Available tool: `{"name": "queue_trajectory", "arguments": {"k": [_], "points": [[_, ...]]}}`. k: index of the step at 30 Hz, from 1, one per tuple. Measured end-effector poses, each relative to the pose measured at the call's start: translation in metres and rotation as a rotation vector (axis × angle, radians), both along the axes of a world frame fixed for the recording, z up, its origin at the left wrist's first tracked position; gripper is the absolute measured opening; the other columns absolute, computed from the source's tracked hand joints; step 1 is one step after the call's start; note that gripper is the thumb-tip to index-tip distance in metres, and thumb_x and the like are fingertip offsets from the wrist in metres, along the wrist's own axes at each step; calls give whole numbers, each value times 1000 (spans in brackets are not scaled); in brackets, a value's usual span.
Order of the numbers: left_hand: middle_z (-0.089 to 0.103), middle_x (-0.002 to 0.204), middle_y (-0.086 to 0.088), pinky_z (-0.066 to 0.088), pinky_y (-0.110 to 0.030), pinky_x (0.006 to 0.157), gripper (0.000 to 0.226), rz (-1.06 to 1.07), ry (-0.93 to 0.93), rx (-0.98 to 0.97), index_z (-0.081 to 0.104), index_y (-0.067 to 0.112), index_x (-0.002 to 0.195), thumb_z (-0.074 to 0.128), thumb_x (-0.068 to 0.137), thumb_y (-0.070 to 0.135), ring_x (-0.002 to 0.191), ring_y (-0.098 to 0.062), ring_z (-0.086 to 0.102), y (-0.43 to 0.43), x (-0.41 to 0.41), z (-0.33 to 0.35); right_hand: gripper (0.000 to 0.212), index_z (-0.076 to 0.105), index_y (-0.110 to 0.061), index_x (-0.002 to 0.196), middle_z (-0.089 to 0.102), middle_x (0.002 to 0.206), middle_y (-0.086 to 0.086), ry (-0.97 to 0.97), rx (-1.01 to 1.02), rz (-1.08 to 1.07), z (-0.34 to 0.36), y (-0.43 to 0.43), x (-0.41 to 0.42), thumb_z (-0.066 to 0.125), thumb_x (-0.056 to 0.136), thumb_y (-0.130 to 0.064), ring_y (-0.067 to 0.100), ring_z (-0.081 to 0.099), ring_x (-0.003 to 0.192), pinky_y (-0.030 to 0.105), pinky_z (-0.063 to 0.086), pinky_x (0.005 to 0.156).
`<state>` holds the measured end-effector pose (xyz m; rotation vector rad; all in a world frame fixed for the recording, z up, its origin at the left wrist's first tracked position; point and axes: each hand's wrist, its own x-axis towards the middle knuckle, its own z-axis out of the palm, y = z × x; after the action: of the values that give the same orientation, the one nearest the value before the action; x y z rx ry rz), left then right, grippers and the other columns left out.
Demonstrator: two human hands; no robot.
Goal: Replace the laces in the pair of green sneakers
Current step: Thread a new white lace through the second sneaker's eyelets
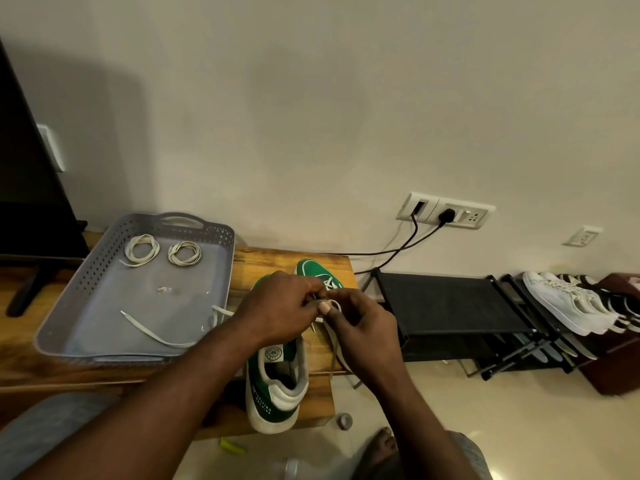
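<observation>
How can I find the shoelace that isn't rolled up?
Look at the grey tray on the wooden table. Two coiled laces sit at its far end. This lace lies stretched out and wavy near the front edge.

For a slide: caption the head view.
Left hand and right hand pinch a white lace over a green sneaker; two coiled laces lie in the grey tray.

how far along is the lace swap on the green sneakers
Early, it seems. Done: one loose lace lies uncoiled in the grey tray, probably pulled from a shoe. In hand: the left hand and right hand pinch a white lace over the near sneaker. Left: two coiled laces sit untouched in the tray, and the far sneaker shows crossed lacing.
</observation>
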<state>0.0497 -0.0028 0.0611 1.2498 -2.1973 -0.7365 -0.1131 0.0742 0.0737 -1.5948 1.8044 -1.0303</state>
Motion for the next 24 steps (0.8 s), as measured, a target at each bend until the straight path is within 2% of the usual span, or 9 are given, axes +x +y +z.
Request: {"name": "queue_trajectory", "arguments": {"k": [3, 7, 11, 14, 16, 17, 20, 22, 24], "points": [[72, 89, 13, 56, -34, 73, 6, -5, -10, -23, 71, 40, 95, 66, 95, 44, 80, -7, 64, -2, 0, -1, 17, 73, -27, 114, 75, 93, -7, -121, -21, -83, -3, 2, -4, 73, 97, -23, 4, 73, 89, 21, 60, 71], [70, 90, 12, 54, -34, 74, 6, 42, -33, 18, 73, 37, 94, 67, 96, 36, 84, -11, 63, -6, 0, -4, 17, 71, -13, 114, 77, 93, 10, -506, -1, -4, 1, 6, -9, 59, 103, -5, 21, 73, 81, 31, 62, 73], [70, 89, 12, 53, -34, 73, 11, 138, -91, 17, 72, 34, 90, 65, 98, 33, 84, -14, 63, -8, 0, -11, 28, 68, -1, 112, 74, 95, 17, -765, 18, 116, -7, 9, -11, 67, 97, -24, 24, 67, 76, 36, 52, 71], [73, 94, 9, 60, -39, 81, 8, 186, 350, 201, 74, 32, 97, 70, 99, 24, 87, -15, 70, -10, 0, -13, 36, 71, 0, 113, 72, 101, 22, -1005, -26, 179, -10, 14, -11, 56, 93, -26, 28, 68, 79, 35, 52, 69], [70, 123, 9, 62, -40, 91, 37, 208, 742, 339, 68, 37, 120, 70, 98, 8, 105, -13, 72, -14, 4, -5, 32, 74, -4, 112, 74, 104, 21, -1101, -42, 153, -8, 15, -13, 49, 95, -14, 28, 69, 78, 31, 52, 66], [63, 137, 10, 60, -36, 94, 51, 220, 810, 337, 62, 41, 130, 68, 98, 2, 114, -11, 69, -19, 9, -2, 33, 73, -6, 116, 75, 108, 18, -1080, -35, 122, -9, 13, -14, 46, 96, -7, 26, 71, 78, 30, 53, 67], [55, 143, 12, 56, -31, 92, 55, 359, 432, 140, 56, 40, 137, 69, 96, 6, 112, -10, 66, -32, 31, -3, 29, 68, -8, 125, 78, 115, 10, -894, -22, 33, -14, 6, -18, 53, 100, -9, 22, 75, 85, 29, 61, 74], [67, 127, 7, 55, -34, 89, 31, 441, 83, 108, 68, 33, 119, 73, 92, 18, 99, -16, 67, -36, 44, -9, 32, 71, -6, 120, 79, 109, 9, -792, -35, -27, -23, 2, -20, 61, 95, -22, 19, 74, 82, 27, 62, 74], [75, 101, 3, 56, -33, 80, 6, 400, -134, 266, 73, 26, 91, 77, 89, 31, 86, -14, 67, -29, 46, -13, 26, 76, -8, 112, 79, 97, 9, -702, -33, -67, -32, -2, -19, 62, 98, -25, 15, 69, 74, 25, 59, 68]]}}
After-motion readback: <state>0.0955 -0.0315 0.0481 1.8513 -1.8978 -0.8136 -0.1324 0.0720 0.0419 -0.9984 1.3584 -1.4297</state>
